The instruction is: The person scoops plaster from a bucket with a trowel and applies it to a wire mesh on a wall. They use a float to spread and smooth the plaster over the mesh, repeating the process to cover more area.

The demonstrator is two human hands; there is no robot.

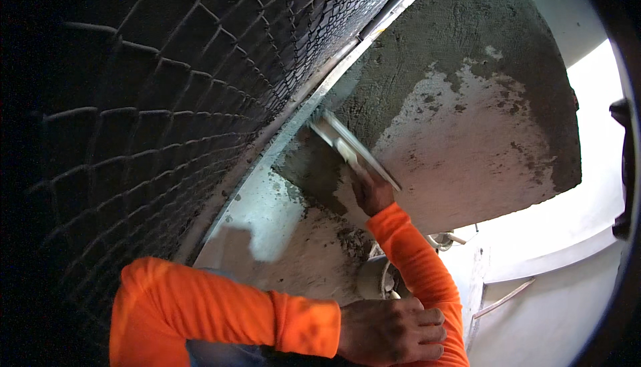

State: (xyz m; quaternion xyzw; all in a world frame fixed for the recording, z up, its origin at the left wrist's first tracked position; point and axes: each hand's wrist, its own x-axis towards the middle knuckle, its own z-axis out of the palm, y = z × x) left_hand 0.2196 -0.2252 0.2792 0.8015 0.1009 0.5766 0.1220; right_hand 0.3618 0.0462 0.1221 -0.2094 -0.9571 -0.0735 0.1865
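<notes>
My right hand (375,192) is wrapped round the handle of a plastering trowel (360,147). The trowel's long flat blade lies close to a panel (461,147) partly coated in wet grey plaster (374,93), near its left edge. Pale, uncoated patches show on the panel's lower right part. My left hand (390,330) is in front of my right forearm, back of the hand up, with its fingers curled. Its palm is hidden, so whatever it may hold does not show. Both arms wear orange sleeves.
Chain-link mesh (200,73) runs along the left, beside a pale metal edge strip (294,123). Below the panel are a plaster-splashed pale surface (294,267) and a whitish bucket-like container (371,277), partly hidden by my right arm. A thin stick (504,298) leans at the lower right.
</notes>
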